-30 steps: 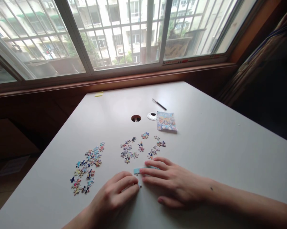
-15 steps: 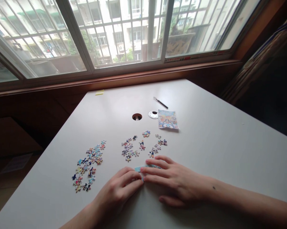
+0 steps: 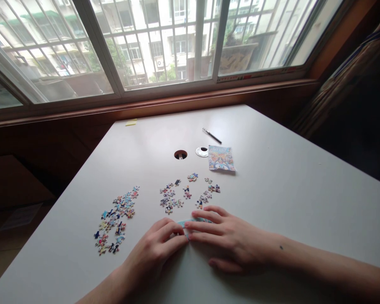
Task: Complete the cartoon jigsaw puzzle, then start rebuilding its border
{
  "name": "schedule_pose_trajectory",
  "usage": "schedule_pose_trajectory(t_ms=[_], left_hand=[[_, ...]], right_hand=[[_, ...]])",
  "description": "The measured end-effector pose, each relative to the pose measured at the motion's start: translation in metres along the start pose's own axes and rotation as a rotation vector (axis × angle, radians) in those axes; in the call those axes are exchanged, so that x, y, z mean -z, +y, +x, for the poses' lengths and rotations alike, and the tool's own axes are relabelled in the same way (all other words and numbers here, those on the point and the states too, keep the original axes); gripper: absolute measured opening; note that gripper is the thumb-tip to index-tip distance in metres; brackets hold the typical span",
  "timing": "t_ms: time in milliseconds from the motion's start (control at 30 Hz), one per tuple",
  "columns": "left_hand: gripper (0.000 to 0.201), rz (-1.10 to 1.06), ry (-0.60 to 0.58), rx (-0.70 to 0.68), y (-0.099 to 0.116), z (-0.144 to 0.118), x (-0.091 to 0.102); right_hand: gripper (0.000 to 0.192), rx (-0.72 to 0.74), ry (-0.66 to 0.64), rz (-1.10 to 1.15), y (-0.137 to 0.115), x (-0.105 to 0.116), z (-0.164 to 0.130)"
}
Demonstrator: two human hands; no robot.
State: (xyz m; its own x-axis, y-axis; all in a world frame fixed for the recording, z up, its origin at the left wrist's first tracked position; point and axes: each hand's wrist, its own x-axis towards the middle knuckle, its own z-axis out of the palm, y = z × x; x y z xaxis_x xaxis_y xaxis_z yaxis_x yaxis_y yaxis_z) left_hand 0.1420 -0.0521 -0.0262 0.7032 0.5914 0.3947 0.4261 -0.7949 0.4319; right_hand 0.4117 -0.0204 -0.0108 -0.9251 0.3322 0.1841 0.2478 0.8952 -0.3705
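Both of my hands sit low on the white bench, fingers nearly flat and pressing down instead of gripping: the left hand has its fingertips curled onto the near end of a light-blue strip of joined puzzle pieces, and the right hand lies spread over its other end. I judge the step as seating these pieces together, so I would keep the pressure straight down and even, sliding sideways only to close the seam, never lifting an edge. That strip lies flat between my fingertips, its long axis running left to right across my view, just short of the loose pieces beyond and right of the larger pile.
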Motion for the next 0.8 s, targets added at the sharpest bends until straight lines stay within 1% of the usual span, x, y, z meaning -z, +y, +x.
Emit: schedule_pose_trajectory(t_ms=[133, 267, 533, 667, 800], left_hand=[[0.022, -0.003, 0.008, -0.010, -0.0013, -0.0007, -0.0002], [0.021, -0.007, 0.006, -0.011, -0.0016, -0.0017, -0.0003], [0.025, 0.020, 0.088, -0.010, -0.0023, -0.0030, -0.0005], [0.026, 0.061, 0.071, -0.030, -0.0025, -0.0015, 0.0006], [0.026, 0.118, 0.040, -0.033, -0.0031, -0.0016, -0.0006]], right_hand=[[0.054, -0.005, -0.025, -0.004, -0.0004, 0.0012, 0.0007], [0.051, -0.002, -0.021, 0.002, -0.0003, 0.0015, 0.0007], [0.059, -0.006, -0.023, 0.000, 0.0007, -0.0005, -0.0004], [0.065, 0.006, -0.008, 0.000, 0.0007, -0.0009, 0.0002], [0.063, -0.004, -0.004, -0.006, 0.0010, -0.0019, -0.0009]])
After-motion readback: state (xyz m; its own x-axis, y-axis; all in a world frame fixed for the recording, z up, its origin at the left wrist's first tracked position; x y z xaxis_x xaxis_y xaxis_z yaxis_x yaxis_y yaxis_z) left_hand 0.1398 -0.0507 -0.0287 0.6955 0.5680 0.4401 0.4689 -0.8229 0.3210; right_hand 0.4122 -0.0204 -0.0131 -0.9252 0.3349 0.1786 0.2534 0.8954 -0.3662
